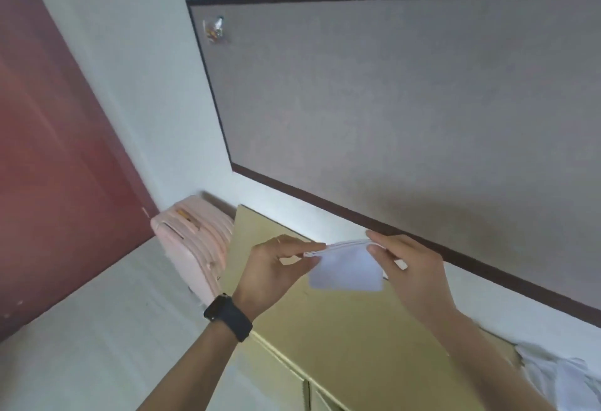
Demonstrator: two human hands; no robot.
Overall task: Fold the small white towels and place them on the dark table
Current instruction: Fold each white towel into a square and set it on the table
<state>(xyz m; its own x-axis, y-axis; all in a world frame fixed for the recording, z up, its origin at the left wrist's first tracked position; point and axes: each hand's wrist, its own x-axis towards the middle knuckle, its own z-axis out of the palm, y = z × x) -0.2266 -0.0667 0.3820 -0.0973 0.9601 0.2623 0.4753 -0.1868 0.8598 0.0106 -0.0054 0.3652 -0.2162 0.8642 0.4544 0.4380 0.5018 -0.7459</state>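
A small white towel [346, 269] hangs in the air between my two hands, above a yellowish cabinet top [341, 329]. My left hand [276, 272], with a black watch on its wrist, pinches the towel's upper left corner. My right hand [409, 272] pinches the upper right corner. The top edge is stretched straight and looks doubled, and the cloth droops below it. A heap of white cloth [559, 378] lies at the lower right on the cabinet. No dark table is in view.
A pink ribbed heater [192, 248] stands left of the cabinet, against the white wall. A large grey pinboard [390, 101] with a dark frame hangs above. A dark red door [48, 166] fills the left side. Pale floor [97, 345] lies below left.
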